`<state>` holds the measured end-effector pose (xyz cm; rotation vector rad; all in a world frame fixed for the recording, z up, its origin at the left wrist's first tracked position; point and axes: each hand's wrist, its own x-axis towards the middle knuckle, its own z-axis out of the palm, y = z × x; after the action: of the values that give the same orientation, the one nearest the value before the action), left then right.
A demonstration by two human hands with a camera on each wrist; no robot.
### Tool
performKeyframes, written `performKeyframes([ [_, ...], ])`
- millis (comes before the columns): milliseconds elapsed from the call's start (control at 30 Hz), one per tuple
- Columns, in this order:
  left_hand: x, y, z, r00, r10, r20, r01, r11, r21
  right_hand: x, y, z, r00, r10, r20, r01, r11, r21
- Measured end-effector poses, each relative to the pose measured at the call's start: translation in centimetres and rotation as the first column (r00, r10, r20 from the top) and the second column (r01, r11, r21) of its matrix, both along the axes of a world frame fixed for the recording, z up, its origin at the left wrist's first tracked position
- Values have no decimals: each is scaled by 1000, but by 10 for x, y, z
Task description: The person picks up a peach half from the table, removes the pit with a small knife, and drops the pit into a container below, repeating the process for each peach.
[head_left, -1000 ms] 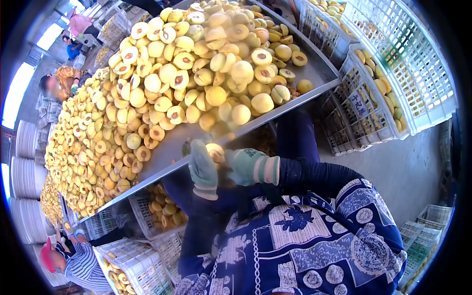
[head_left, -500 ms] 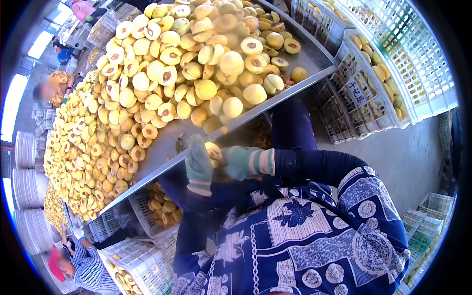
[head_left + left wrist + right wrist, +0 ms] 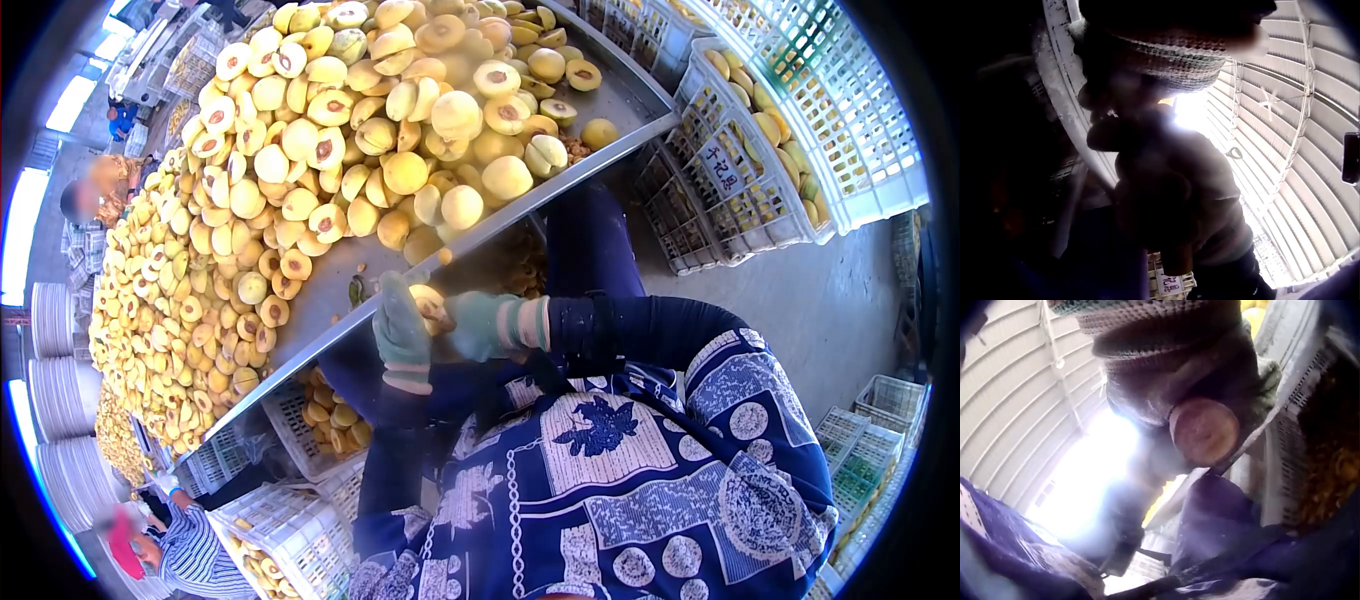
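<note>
In the head view my gloved left hand [image 3: 403, 325] holds a yellow fruit half [image 3: 430, 308] at the metal table's near edge. My gloved right hand [image 3: 488, 324] is up against the fruit's right side. A round, brown, wooden-looking end [image 3: 1204, 432] sticks out of a gloved hand in the right wrist view, like a handle end; the rest of it is hidden inside that hand. The left wrist view is very dark, with the brown end [image 3: 1177, 259] poking out below the right hand [image 3: 1175, 194]. The fingertips are blurred.
Halved yellow fruit [image 3: 300, 200] lies heaped on the metal table [image 3: 625, 103]. White crates of fruit [image 3: 735, 180] stand at the right, another crate [image 3: 285, 535] at lower left. A person in a striped top [image 3: 200, 550] is at lower left, others farther back.
The head view has shifted, so the heap and crates sit slightly higher and farther left. Both hands stay together at the table edge, the fruit half still in my left hand.
</note>
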<state>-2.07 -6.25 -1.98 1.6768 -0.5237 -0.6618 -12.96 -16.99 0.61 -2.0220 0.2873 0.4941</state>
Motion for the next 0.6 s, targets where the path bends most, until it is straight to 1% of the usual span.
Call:
performKeyframes([
  [33, 5, 3, -15, 998, 56, -2, -56, 998, -21, 0, 3, -5, 994, -68, 82, 62, 995, 76],
  [67, 7, 2, -21, 994, 111, -7, -111, 993, -43, -1, 2, 0, 988, -118, 95, 99, 979, 179],
  [100, 7, 1, -25, 994, 111, -8, -111, 993, -44, -4, 0, 8, 988, -118, 95, 100, 979, 178],
  [167, 10, -5, -25, 991, 121, 58, -106, 971, -214, -7, -2, 36, 943, -302, -138, 332, 870, 364],
  [200, 13, -6, -27, 962, 66, 264, -19, 984, -176, -1, 0, 19, 929, -300, -216, 368, 814, 450],
  [233, 17, -5, -35, 961, 67, 269, -19, 984, -177, -2, -2, 27, 931, -299, -211, 364, 814, 452],
  [300, 23, 1, -55, 968, 122, 218, -73, 973, -221, -8, -7, 48, 938, -281, -203, 339, 865, 369],
  [333, 23, 3, -56, 907, 94, 412, -36, 989, -145, -8, -5, 41, 936, -283, -207, 343, 863, 371],
  [367, 15, -1, -42, 907, 93, 410, -37, 989, -144, -7, -2, 29, 951, -305, -52, 307, 908, 285],
  [400, 7, -4, -28, 804, 93, 587, -31, 993, -115, -6, -1, 21, 947, -303, 109, 280, 941, 188],
  [433, 2, -7, -17, 666, 83, 741, -31, 996, -85, -8, 0, 30, 947, -302, 111, 279, 942, 187],
  [467, 4, -7, -22, 664, 86, 743, -31, 996, -87, -10, -1, 45, 939, -337, -71, 341, 886, 312],
  [500, 7, -6, -31, 818, 151, 555, -62, 983, -175, -12, -2, 54, 906, -337, -254, 417, 807, 417],
  [533, 8, -4, -37, 925, 193, 328, -113, 962, -247, -14, -1, 52, 923, -319, -215, 384, 796, 468],
  [567, 0, -5, -23, 925, 192, 327, -116, 964, -240, -14, 0, 52, 923, -316, -220, 384, 794, 472],
  [600, -6, -8, -8, 915, 177, 363, -73, 956, -284, -13, -1, 53, 936, -291, -197, 349, 836, 424],
])
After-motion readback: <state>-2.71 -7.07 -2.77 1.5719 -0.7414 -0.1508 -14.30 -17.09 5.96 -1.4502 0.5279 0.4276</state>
